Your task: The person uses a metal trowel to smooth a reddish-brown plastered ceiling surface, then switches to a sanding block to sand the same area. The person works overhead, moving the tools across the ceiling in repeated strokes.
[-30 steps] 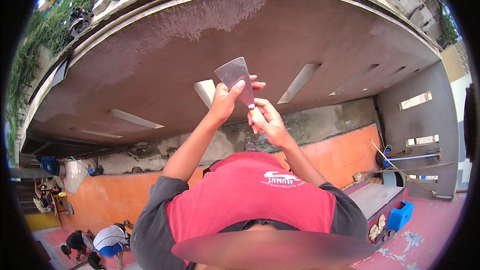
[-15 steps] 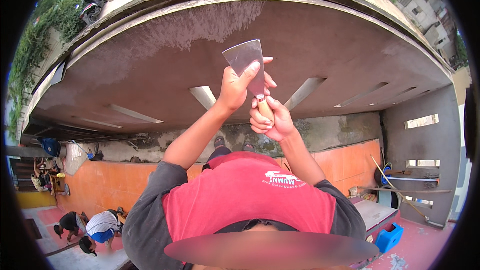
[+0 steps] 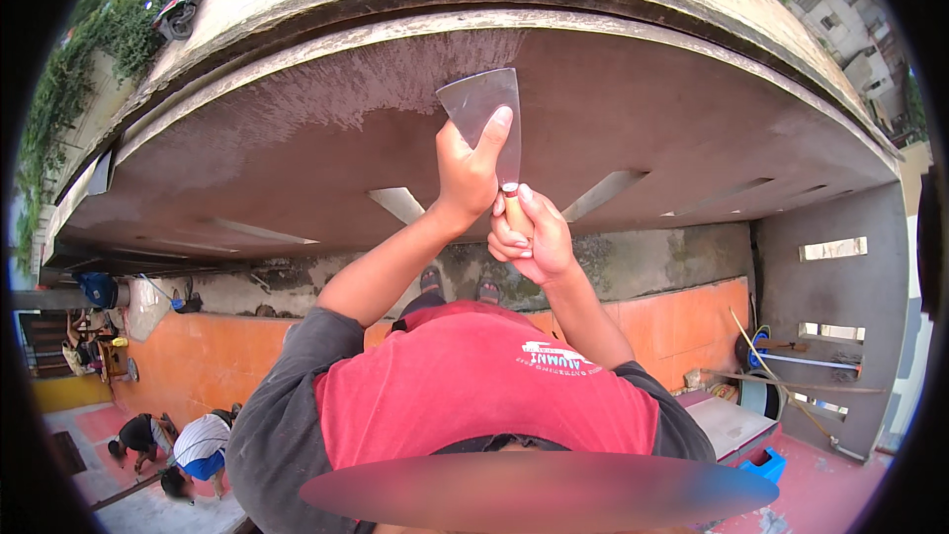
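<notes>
A wide metal putty knife (image 3: 474, 91) with a wooden handle is held upright before the grey plastered wall (image 3: 643, 109). My left hand (image 3: 465, 166) grips the blade, its thumb pressed along the metal and its fingers mostly behind it. Just below and right, my right hand (image 3: 531, 235) is closed round the wooden handle. The wall has slanted slot openings and a paler, streaked patch behind the blade.
Two people (image 3: 143, 445) (image 3: 201, 453) crouch at the lower left, and another is partly visible farther back. Orange flooring (image 3: 672, 326) runs behind me. At right are poles (image 3: 751, 336), a low bench (image 3: 727, 425) and a blue plastic stool (image 3: 761, 465). Scooters (image 3: 178, 10) stand beyond the wall.
Both hands and the putty knife moved up from a second ago. The left fingers have curled behind the blade, and the right hand has wrapped more fully round the handle.
</notes>
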The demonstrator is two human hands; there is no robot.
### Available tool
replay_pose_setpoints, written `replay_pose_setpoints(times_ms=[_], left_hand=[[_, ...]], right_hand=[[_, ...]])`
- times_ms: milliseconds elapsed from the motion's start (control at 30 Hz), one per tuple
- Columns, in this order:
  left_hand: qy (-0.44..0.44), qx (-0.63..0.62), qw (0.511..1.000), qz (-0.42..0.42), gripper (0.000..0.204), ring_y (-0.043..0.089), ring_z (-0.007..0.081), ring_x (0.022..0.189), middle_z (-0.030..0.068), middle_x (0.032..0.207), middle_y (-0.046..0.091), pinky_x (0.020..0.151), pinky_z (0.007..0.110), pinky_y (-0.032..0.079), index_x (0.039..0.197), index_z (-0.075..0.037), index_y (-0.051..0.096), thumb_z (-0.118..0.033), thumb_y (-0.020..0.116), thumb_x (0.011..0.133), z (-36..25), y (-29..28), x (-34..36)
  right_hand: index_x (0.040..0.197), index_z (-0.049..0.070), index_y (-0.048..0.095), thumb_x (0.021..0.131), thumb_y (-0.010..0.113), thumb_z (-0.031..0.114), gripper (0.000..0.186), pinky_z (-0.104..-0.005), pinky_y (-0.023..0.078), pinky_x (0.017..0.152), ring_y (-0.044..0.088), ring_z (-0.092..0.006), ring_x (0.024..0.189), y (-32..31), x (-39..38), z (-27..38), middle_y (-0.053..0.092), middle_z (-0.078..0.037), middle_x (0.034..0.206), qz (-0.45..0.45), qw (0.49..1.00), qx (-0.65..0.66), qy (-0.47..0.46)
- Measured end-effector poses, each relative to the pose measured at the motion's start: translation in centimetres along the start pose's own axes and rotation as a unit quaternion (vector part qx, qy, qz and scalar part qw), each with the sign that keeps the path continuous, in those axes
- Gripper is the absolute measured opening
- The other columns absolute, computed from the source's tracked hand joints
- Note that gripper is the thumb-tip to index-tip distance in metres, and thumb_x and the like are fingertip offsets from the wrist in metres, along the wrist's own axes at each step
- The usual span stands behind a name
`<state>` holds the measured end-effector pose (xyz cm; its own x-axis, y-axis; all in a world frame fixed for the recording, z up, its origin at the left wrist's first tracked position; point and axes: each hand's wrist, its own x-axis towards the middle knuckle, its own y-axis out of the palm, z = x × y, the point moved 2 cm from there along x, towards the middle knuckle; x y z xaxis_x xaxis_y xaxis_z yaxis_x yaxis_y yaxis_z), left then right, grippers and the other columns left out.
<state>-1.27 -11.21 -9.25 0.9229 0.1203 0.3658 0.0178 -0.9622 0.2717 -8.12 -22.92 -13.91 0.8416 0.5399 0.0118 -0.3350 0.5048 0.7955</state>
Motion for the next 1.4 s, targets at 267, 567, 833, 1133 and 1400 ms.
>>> replay_pose_setpoints(times_ms=[267, 567, 833, 1133, 1400], left_hand=[[-0.014, 0.016, 0.999, -0.029, 0.019, 0.06, 0.008, 0.086, 0.0007, 0.099, 0.07, 0.078, 0.027, 0.048, 0.111, -0.002, 0.068, -0.017, 0.069, 0.101, -1.5, 0.2, 0.2], [-0.003, 0.073, 0.997, -0.021, 0.019, 0.06, 0.0076, 0.087, 0.0009, 0.099, 0.07, 0.078, 0.026, 0.048, 0.112, -0.001, 0.067, -0.017, 0.069, 0.101, -1.6, 0.2, 0.0], [-0.003, 0.048, 0.999, -0.023, 0.024, 0.065, 0.0121, 0.091, 0.0053, 0.102, 0.074, 0.082, 0.03, 0.052, 0.114, 0.001, 0.068, -0.018, 0.07, 0.101, -3.7, 1.5, 1.3], [-0.002, 0.049, 0.998, -0.039, 0.023, 0.064, 0.0111, 0.091, 0.0041, 0.102, 0.073, 0.083, 0.03, 0.052, 0.114, 0.0, 0.069, -0.018, 0.071, 0.1, -4.1, 1.7, 0.8], [-0.033, 0.051, 0.998, -0.029, 0.024, 0.063, 0.0097, 0.087, 0.0029, 0.101, 0.073, 0.078, 0.028, 0.051, 0.113, 0.0, 0.068, -0.02, 0.072, 0.1, -2.7, 0.8, 0.1]], right_hand=[[0.103, 0.006, 0.055, 0.114, 0.035, 0.044, 0.045, -0.0285, 0.027, 0.046, 0.027, -0.0078, 0.044, 0.9, 0.5, -0.9, 0.037, 0.001, 0.059, 0.024, 0.991, 0.128, 0.034], [0.101, 0.006, 0.054, 0.114, 0.035, 0.047, 0.047, -0.0287, 0.028, 0.047, 0.027, -0.0079, 0.042, 0.4, 0.7, -1.7, 0.036, 0.003, 0.058, 0.032, 0.989, 0.136, 0.042], [0.103, 0.009, 0.052, 0.114, 0.03, 0.05, 0.047, -0.0279, 0.026, 0.046, 0.026, -0.007, 0.041, 1.8, 1.1, 0.9, 0.038, 0.003, 0.058, 0.049, 0.996, 0.07, 0.016], [0.101, 0.011, 0.051, 0.114, 0.029, 0.052, 0.047, -0.0272, 0.025, 0.045, 0.026, -0.0076, 0.042, 2.6, 0.7, 1.2, 0.037, 0.003, 0.058, 0.048, 0.99, 0.115, 0.058], [0.101, 0.01, 0.05, 0.114, 0.029, 0.05, 0.048, -0.0277, 0.026, 0.045, 0.026, -0.0075, 0.042, 2.4, 0.1, -0.6, 0.037, 0.002, 0.058, 0.012, 0.994, 0.096, 0.044]])
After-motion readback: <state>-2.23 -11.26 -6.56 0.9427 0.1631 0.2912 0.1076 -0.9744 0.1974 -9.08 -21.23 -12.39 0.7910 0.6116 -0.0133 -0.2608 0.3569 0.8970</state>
